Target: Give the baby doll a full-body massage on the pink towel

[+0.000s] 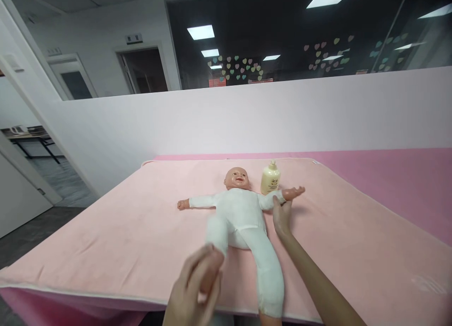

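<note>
A baby doll (243,208) in a white cloth body lies on its back, arms spread and head away from me. My left hand (192,283) is closed round one of its feet (212,260), and that leg is bent and lifted, somewhat blurred. My right hand (282,217) grips the doll's arm on the right near the wrist, fingers partly hidden beneath it. Just behind that arm stands a pale yellow pump bottle (270,177). The doll's other leg (270,274) stretches toward me at the near edge.
Under the doll a light pink blanket (141,232) covers the table, with darker pink cloth (395,180) showing at the right. A low white wall (247,118) with dark glass above it runs behind. At the far left is a door (21,189).
</note>
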Motion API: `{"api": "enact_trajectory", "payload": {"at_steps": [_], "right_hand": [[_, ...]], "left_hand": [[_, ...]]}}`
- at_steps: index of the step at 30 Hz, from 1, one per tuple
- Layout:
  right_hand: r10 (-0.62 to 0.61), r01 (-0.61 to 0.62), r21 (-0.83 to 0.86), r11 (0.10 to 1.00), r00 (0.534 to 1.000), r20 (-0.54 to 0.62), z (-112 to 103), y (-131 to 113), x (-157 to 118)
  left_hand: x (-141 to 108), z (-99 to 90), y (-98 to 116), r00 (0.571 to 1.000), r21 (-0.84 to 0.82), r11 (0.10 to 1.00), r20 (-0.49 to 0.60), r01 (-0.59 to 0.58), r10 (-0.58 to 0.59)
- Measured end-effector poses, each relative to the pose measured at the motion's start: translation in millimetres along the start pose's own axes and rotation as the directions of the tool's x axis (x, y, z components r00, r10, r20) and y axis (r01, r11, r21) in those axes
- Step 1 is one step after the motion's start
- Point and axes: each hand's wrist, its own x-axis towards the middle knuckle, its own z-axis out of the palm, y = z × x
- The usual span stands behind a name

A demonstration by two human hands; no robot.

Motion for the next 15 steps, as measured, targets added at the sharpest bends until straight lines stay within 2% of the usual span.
{"api": "enact_trajectory", "payload": {"at_steps": [1,3,5,6,7,9,10,12,14,15], "right_hand": [[-0.019,0.024,-0.042,0.999,0.992,0.121,2,-2,-4],[-0.022,0.076,-0.133,0.988,0.928,0.372,7,-5,-12],[-0.048,0.161,-0.177,0.971,0.857,0.514,10,-7,-17],[-0.069,0.189,-0.175,0.966,0.845,0.531,10,-8,-19],[-0.077,0.189,-0.169,0.967,0.853,0.516,10,-8,-20],[-0.037,0.112,-0.148,0.983,0.898,0.438,9,-6,-19],[-0.005,0.056,-0.124,0.991,0.927,0.376,8,-5,-18],[0.043,-0.035,-0.042,0.998,0.975,0.216,6,-1,-15],[0.052,-0.052,0.022,0.998,0.998,0.029,5,3,-9],[0.043,-0.041,0.023,0.999,0.997,-0.059,5,5,-6]], "left_hand": [[19,4.2,-6,1.000,-0.038,0.999,0.016,0.024,-0.024],[54,17.6,-21,0.990,-0.127,0.985,0.104,0.113,-0.100],[78,31.9,-31,0.965,-0.183,0.964,0.214,0.194,-0.154],[84,36.6,-33,0.956,-0.194,0.956,0.239,0.221,-0.173],[86,38.6,-33,0.952,-0.195,0.954,0.251,0.227,-0.175],[75,34.7,-25,0.965,-0.171,0.969,0.223,0.181,-0.140],[63,29.9,-19,0.978,-0.149,0.979,0.181,0.136,-0.108],[30,19.8,-5,0.999,-0.086,0.995,0.023,0.050,-0.049],[-6,13.4,6,0.993,-0.011,1.000,-0.118,-0.012,0.010],[-21,12.0,9,0.989,0.028,0.999,-0.141,-0.039,0.043]]}}
